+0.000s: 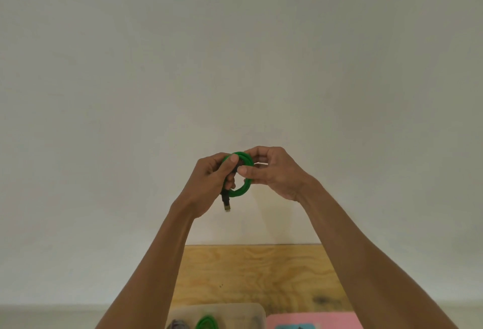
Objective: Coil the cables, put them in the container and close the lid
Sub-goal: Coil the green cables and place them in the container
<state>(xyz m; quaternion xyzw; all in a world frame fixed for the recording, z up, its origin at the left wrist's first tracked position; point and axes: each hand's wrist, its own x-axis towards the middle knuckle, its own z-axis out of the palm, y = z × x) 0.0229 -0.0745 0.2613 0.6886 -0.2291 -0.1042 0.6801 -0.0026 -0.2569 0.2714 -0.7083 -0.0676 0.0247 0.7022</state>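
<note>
plain pale wall (235, 54) fills most of the view. plywood tabletop (248, 271) butts against it at the bottom.

both hands are raised in front of the wall, well above the tabletop, with a green cable (241, 172) wound into a small coil between them.

left hand (209, 185): fingers curled round the left side of the coil, thumb laid over the top strands, so the loops pass through the grip. a black connector (226, 202) with a gold tip hangs down out of the bottom of this hand, just beside the palm.

right hand (271, 172): fingers curled in. thumb and forefinger pinch the right side of the coil. the top arc of the coil shows between the two hands, the bottom arc curves under the right thumb back to the left fingers. the other right fingers are folded behind the coil; can't tell if they touch it.

the coil hangs free in the air and touches only the two hands.

bottom edge: a clear container (217, 313) sits on the tabletop, open side up, partly cut off by the frame. a second green coil (206, 322) lies in it, with something grey to its left, too cropped to tell. a pink lid (313, 319) lies flat just to the right of the container, touching or nearly so. it carries a blue patch at the frame edge.
</note>
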